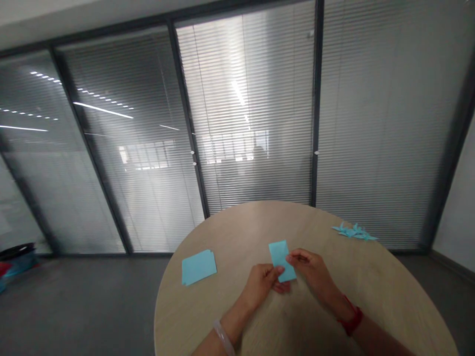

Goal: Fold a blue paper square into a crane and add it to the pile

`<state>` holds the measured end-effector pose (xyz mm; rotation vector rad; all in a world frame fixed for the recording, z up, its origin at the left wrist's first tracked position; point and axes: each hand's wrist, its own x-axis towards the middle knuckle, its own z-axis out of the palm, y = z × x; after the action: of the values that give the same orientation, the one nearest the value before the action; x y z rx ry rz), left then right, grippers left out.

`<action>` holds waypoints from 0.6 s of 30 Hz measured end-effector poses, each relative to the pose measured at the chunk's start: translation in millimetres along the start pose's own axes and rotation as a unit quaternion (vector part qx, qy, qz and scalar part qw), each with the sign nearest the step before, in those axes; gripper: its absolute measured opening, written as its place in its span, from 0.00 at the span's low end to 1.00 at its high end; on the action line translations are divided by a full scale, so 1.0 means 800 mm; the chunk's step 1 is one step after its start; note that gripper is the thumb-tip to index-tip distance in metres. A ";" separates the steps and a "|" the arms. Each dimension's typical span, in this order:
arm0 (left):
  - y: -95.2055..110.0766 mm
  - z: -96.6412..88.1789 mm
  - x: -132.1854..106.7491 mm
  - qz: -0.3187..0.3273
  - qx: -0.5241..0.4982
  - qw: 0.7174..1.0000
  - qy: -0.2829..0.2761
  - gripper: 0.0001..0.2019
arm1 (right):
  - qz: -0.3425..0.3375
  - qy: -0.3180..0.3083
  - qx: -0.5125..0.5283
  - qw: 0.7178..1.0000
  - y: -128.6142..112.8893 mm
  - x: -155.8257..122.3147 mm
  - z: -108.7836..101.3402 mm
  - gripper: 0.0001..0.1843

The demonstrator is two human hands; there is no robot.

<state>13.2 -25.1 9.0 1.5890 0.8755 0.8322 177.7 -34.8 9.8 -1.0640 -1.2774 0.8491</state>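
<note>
A folded light-blue paper (281,256) is held just above the round wooden table (237,232). My left hand (264,283) pinches its near left edge. My right hand (312,269) pinches its right side, fingers curled onto the sheet. The paper stands out as a narrow rectangle pointing away from me. My left wrist wears a pale bangle, my right wrist a red band.
A small stack of light-blue sheets (198,267) lies on the table to the left. Several folded blue paper figures (355,232) sit near the table's far right edge. Glass walls with closed blinds stand behind; grey floor surrounds the table.
</note>
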 end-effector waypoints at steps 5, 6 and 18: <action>0.000 0.005 -0.003 0.003 0.008 1.000 0.014 0.27 | -0.009 -0.002 0.007 1.000 -0.001 -0.002 -0.001 0.17; -0.001 0.005 -0.003 0.003 0.009 1.000 0.014 0.27 | -0.008 -0.001 0.009 1.000 -0.003 -0.002 0.000 0.16; 0.004 0.006 -0.004 0.009 0.072 0.997 0.000 0.26 | 0.011 0.045 0.028 0.999 -0.001 0.001 -0.006 0.17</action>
<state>15.8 -30.8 11.2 1.7245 0.9406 0.7971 182.4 -35.0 11.2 -1.0603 -1.1622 0.8397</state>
